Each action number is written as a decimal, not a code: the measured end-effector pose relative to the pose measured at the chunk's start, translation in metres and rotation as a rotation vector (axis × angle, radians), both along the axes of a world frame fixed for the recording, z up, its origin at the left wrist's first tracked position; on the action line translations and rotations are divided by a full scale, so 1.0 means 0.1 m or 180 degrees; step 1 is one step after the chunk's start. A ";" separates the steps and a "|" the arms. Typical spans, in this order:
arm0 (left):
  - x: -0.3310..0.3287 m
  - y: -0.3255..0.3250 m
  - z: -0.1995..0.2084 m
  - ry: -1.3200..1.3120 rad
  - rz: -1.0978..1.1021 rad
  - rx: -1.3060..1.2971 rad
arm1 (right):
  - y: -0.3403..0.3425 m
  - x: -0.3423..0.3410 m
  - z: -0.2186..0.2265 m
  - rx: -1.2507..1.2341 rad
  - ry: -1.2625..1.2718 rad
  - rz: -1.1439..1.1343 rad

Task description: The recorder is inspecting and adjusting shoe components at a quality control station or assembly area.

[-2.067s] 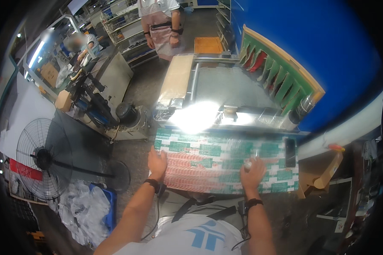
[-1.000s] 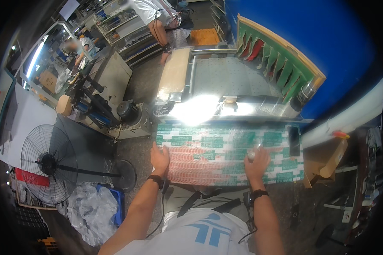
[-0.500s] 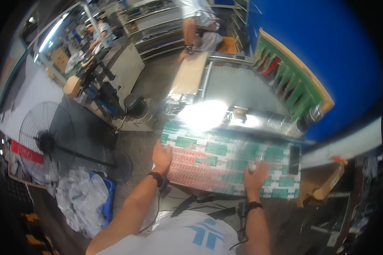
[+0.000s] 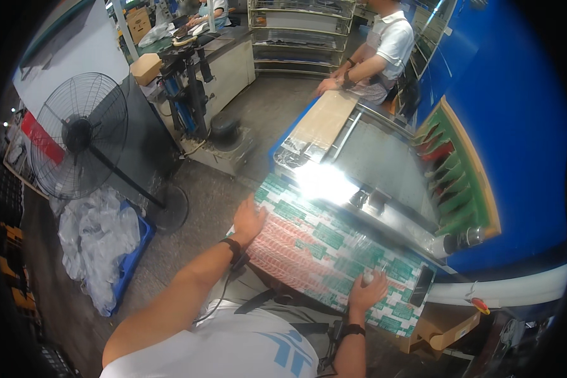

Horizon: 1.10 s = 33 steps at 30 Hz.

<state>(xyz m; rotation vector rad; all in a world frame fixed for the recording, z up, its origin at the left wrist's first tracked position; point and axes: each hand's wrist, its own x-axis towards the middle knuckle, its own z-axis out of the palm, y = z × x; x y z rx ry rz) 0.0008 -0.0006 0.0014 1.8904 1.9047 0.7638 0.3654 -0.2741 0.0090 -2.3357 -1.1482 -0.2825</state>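
A worktop (image 4: 309, 242) in front of me is covered with a green, white and red printed sheet under shiny clear film. My left hand (image 4: 251, 220) rests on its left edge, fingers stretched along the surface. Further right, my right hand (image 4: 366, 293) lies on the sheet near the front edge with its fingers apart. A small whitish thing (image 4: 368, 276) shows by its thumb; I cannot tell whether it is held or worn. Beyond that hand, a black phone-like slab (image 4: 422, 285) lies at the worktop's right end.
Behind the worktop stands a machine with a grey flat bed (image 4: 384, 157) and a beige board (image 4: 324, 123), where a person (image 4: 384, 53) leans. A green tool rack (image 4: 463, 173) is at right. A fan (image 4: 79, 132) and a blue bin of plastic (image 4: 129, 258) stand left; a cardboard box (image 4: 444, 327) sits lower right.
My view has turned, so the worktop now slants down to the right and more of the person behind shows. Both hands stay at about the same places on the sheet.
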 end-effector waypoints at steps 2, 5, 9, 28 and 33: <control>0.00 0.00 0.00 -0.0024 0.0004 -0.0023 | 0.00 0.00 0.01 -0.0008 -0.0002 -0.0004; -0.01 0.01 -0.02 0.0004 0.0003 -0.0083 | 0.00 0.01 0.03 -0.0008 0.0033 0.0032; -0.02 0.01 -0.04 0.0103 -0.0086 -0.0063 | -0.01 0.01 0.02 -0.0008 0.0043 0.0044; -0.01 0.01 0.00 0.0196 -0.0097 -0.0124 | -0.01 0.02 0.00 -0.0066 0.0006 -0.0001; 0.00 0.01 0.01 0.0189 -0.0085 -0.0147 | -0.01 0.02 0.01 -0.0041 -0.0028 0.0029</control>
